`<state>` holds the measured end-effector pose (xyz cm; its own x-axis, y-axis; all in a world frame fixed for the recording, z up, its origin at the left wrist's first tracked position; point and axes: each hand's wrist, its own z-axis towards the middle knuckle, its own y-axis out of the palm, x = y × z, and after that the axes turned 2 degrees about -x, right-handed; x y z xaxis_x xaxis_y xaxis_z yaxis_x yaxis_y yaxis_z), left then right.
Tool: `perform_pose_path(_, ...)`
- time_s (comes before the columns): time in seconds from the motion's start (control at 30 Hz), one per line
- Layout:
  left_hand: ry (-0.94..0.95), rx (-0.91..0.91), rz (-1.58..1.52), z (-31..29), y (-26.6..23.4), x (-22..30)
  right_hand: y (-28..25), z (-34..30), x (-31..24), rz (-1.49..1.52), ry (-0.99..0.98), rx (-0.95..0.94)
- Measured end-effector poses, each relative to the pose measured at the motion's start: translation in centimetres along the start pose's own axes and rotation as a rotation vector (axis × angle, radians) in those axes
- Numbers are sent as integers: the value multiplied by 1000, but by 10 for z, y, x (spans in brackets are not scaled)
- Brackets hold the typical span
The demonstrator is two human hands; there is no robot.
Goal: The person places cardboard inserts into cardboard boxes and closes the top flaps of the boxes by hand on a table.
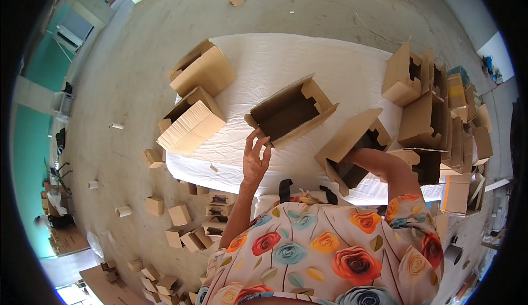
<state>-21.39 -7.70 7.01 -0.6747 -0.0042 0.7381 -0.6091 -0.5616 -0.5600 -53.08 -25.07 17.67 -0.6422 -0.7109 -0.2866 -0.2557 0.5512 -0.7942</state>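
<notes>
An open cardboard box (pixel 294 112) lies tilted on the white-covered table, its dark inside facing up. My left hand (pixel 256 159) is at its near left corner, fingers bent and pinching the edge. To the right, a second open cardboard box (pixel 344 145) stands with its flaps raised. My right forearm (pixel 379 163) reaches into this one; the fingers are hidden inside.
Two cardboard boxes (pixel 192 126) sit at the table's left edge. Stacked open boxes (pixel 423 115) crowd the right side. A small cardboard scrap (pixel 214 168) lies on the white cloth (pixel 264 52). Several small boxes (pixel 179 215) are scattered on the floor at left.
</notes>
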Motion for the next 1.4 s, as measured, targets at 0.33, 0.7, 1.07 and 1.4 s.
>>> perform_pose_path(0.33, -159, 206, 75, 13, 24, -3, 37, 91, -3, -180, -149, -20)
perform_pose_path(0.7, -201, 61, -72, 7, 30, -42, -65, 5, -89, 627, -299, 974)
perform_pose_path(1.07, -207, -18, -146, 2, -14, -38, 8, 178, -145, -108, -317, 534)
perform_pose_path(1.4, -209, 85, -43, -5, -37, -45, 16, 161, -115, 214, -84, 551)
